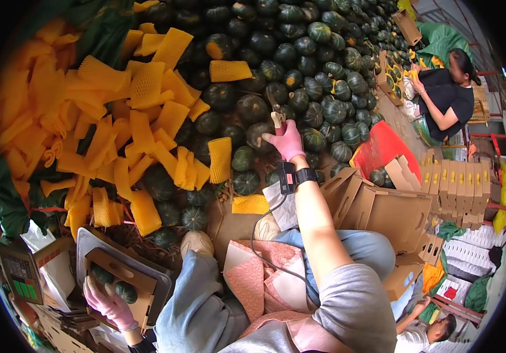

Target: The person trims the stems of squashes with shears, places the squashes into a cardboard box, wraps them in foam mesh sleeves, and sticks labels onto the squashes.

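Note:
My right hand (288, 142), in a pink glove, is closed around the handles of pruning shears (277, 115). Their blades point away from me over a heap of dark green pumpkins (253, 109). Down at the left, my left hand (110, 306), also gloved in pink, has its fingers apart at the edge of a cardboard box (141, 306). Two small green pumpkins lie in that box, one pumpkin (126, 292) right beside my fingers; I cannot tell whether they touch. Under the box is a grey tray (88, 238).
Yellow foam net sleeves (141, 129) are piled at left, beside a scale display (20, 273). Open cardboard boxes (391, 215) stand by my right knee, near a red sheet (385, 147). One person (450, 109) sits at upper right; another person (423, 335) is at lower right.

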`<state>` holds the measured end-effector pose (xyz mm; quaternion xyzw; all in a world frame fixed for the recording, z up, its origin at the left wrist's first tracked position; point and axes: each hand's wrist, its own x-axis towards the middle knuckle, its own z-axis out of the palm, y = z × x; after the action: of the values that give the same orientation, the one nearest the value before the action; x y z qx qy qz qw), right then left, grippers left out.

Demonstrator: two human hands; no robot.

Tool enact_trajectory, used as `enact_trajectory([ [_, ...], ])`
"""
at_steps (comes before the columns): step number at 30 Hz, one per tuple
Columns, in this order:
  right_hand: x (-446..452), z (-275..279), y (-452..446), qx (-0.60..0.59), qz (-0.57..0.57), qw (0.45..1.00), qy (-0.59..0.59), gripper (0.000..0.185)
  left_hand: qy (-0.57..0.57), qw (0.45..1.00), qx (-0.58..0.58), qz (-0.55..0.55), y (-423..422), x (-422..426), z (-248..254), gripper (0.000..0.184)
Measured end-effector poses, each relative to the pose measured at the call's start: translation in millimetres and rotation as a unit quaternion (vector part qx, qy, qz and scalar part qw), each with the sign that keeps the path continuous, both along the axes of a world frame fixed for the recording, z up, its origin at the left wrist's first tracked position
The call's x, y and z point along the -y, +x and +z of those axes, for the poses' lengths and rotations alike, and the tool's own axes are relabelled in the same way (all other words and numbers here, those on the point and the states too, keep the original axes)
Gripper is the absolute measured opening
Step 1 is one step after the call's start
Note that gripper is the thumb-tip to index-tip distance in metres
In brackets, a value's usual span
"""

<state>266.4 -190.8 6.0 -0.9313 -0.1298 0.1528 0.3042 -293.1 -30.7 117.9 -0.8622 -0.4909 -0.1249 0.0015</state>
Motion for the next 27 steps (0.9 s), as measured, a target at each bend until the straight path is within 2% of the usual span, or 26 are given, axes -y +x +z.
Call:
enact_trajectory([
  [3,18.1,-6.5,5.8,0.085,-0.088,0.992,-0.007,0.057,0.013,0.996,-0.034,-0.082,15.3,-4.3,16.9,0.044],
  [5,41.1,-6.7,16.2,0.159,-0.236,0.958,-0.041,0.05,0.014,0.991,-0.066,-0.119,11.1,-4.8,28.2,0.044],
  [7,60.3,1.7,27.4,0.173,-0.351,0.918,-0.064,0.048,-0.008,0.995,-0.028,-0.099,15.8,-4.4,33.2,0.039],
  [9,59.2,33.6,28.7,-0.007,-0.414,0.91,-0.014,0.044,-0.05,0.996,0.027,-0.069,29.6,-5.6,35.7,0.038],
  [10,60.8,22.5,34.3,-0.037,-0.375,0.926,0.004,0.044,-0.031,0.995,0.032,-0.088,38.7,-9.4,32.6,0.033],
  [11,73.3,-18.3,49.4,-0.003,-0.288,0.958,0.006,0.044,-0.021,0.992,0.025,-0.12,49.9,-14.8,30.3,0.033],
  [13,32.3,7.8,23.1,-0.105,-0.151,0.982,0.032,0.046,-0.017,0.983,0.002,-0.182,74.5,-22.9,31.2,0.033],
  [16,-1.9,-8.2,9.3,-0.034,-0.04,0.996,-0.074,0.055,-0.015,0.975,-0.028,-0.222,86.1,-31.7,26.9,0.036],
  [19,-22.3,1.8,-0.8,-0.054,-0.01,0.994,-0.097,0.062,-0.025,0.979,-0.015,-0.201,91.5,-33.2,21.2,0.036],
  [22,-23.8,14.9,-19.4,-0.013,0.043,0.998,-0.045,0.064,-0.042,0.976,0.044,-0.209,111.9,-30.2,16.1,0.035],
  [25,-11.8,-21.2,-2.6,-0.125,0.091,0.988,-0.013,0.063,-0.057,0.964,0.094,-0.242,135.9,-30.4,10.1,0.041],
  [27,-11.5,-21.3,-0.4,-0.196,0.065,0.978,0.042,0.053,-0.147,0.941,0.178,-0.248,148.0,-30.3,-3.4,0.041],
])
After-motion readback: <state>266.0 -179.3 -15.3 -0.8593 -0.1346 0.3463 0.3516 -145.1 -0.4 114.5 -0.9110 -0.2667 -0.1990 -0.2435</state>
